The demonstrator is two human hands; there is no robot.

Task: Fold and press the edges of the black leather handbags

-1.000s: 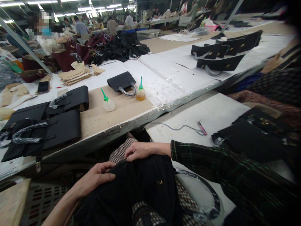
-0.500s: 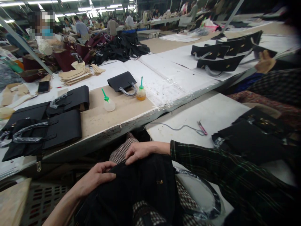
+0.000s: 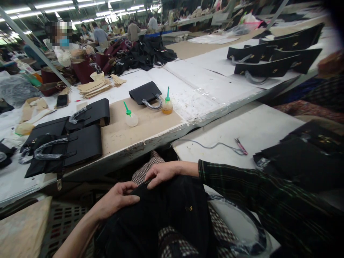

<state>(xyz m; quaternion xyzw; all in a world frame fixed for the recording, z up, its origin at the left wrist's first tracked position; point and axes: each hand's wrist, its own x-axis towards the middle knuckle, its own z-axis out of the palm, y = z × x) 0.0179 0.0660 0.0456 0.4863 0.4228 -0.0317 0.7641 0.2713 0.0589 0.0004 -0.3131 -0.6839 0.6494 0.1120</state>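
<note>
A black handbag (image 3: 172, 211) with a small gold clasp lies on my lap, over checked trousers. My left hand (image 3: 118, 199) rests on its near left edge, fingers curled over the rim. My right hand (image 3: 161, 173) grips the bag's top edge, fingers pressed together on it. The bag's plastic-wrapped handle (image 3: 242, 229) loops out to the right, under my dark plaid sleeve.
On the long white table (image 3: 204, 96) stand two green-capped glue bottles (image 3: 130, 116) (image 3: 167, 104), a small black bag (image 3: 146, 94) and stacked black bags (image 3: 72, 141). More black bags (image 3: 268, 61) lie far right, others (image 3: 301, 157) near right. Pink pliers (image 3: 241, 146) lie beside a grey cord. Workers sit behind.
The view has shifted slightly, so the table things sit further right in the frame. Both hands stay on the bag's edge. A co-worker's hand seen at far right half a second ago is gone.
</note>
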